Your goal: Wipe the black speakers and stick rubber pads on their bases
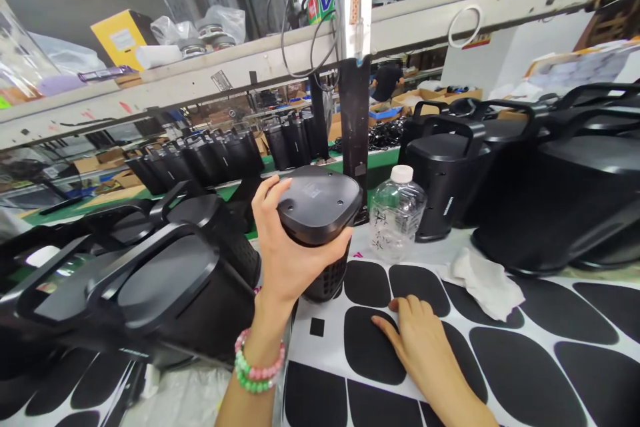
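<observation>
My left hand (285,253) is wrapped around a black speaker (320,213) standing upside down, its flat base facing up. A bead bracelet (257,367) sits on that wrist. My right hand (420,343) lies on a white backing sheet (450,293) covered with black rounded pads. Its fingers press on the edge of one black pad (367,347); whether they pinch it I cannot make out.
Black speakers with handles lie at the left (150,280) and stand at the right (575,193). A clear plastic bottle (397,217) stands behind the sheet beside a black post (355,120). A crumpled white cloth (487,280) lies on the sheet. More speakers line a green belt (210,157) behind.
</observation>
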`<state>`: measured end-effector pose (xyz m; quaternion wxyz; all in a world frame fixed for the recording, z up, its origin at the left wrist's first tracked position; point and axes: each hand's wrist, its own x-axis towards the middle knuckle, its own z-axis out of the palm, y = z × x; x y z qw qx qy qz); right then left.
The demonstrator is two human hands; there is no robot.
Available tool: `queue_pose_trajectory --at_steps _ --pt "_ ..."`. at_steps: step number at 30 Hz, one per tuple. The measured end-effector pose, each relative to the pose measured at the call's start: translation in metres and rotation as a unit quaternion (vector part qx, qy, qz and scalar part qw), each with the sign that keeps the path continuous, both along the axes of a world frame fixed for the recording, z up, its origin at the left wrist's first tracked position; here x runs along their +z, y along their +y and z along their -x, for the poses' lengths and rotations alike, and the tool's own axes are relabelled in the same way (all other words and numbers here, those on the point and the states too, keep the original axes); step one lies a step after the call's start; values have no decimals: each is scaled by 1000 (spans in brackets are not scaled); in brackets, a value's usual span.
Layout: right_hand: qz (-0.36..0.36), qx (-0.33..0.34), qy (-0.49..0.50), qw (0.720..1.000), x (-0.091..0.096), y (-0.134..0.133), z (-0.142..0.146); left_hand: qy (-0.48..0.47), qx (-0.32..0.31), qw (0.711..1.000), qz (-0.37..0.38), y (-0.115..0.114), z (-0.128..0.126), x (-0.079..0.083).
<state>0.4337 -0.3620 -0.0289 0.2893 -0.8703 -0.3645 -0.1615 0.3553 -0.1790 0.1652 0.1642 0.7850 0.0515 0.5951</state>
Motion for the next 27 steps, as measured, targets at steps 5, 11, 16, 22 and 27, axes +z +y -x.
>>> queue_pose_trajectory --at_steps 5,11,16,22,27 --pt "-41 40 70 996 4 1 -2 -32 -16 998 44 10 -1 -9" --pt "-44 82 233 968 25 0 -4 -39 -25 997 58 12 -4 -11" --pt "48 158 282 945 39 4 -11 -36 -34 998 35 8 -4 -8" --pt "24 213 269 939 49 -3 -15 -34 -36 999 23 5 -3 -9" --pt "68 170 282 942 45 6 -16 -30 -36 999 18 1 -4 -8"
